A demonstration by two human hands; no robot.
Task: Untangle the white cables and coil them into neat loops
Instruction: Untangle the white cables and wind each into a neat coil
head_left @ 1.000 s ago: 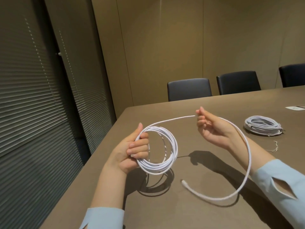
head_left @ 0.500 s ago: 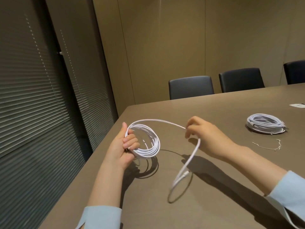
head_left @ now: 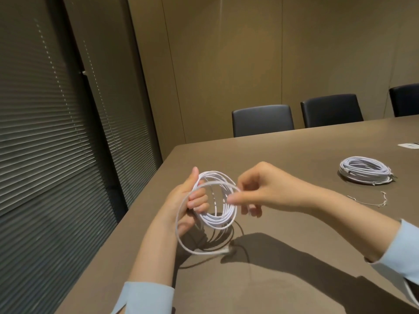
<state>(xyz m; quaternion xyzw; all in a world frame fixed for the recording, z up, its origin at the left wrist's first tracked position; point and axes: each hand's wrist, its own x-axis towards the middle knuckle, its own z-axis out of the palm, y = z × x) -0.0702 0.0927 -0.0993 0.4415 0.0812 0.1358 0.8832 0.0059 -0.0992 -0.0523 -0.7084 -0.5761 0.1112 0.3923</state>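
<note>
Head view, left hand [head_left: 184,201]: curled around a coiled white cable [head_left: 218,219], which is held upright above the brown table [head_left: 294,257].
Right hand [head_left: 263,191]: the coil's outermost loose turn is pinched at 3 o'clock.
Cable end [head_left: 225,249]: hung at 6 o'clock, below the coil.
Second coil [head_left: 365,169]: laid flat at 2 o'clock, well apart.
Thin tie [head_left: 367,201]: laid just beside the second coil.
Black chairs [head_left: 263,120]: ranged at the table's far edge.

Held coil [head_left: 218,219]: above surface [head_left: 294,279], near its left corner, between left hand [head_left: 188,200] and right hand [head_left: 260,193].
Second coil [head_left: 365,169]: on surface, far right.
Thin tie [head_left: 367,201]: just before second coil.
3 chairs [head_left: 263,120]: behind surface.
</note>
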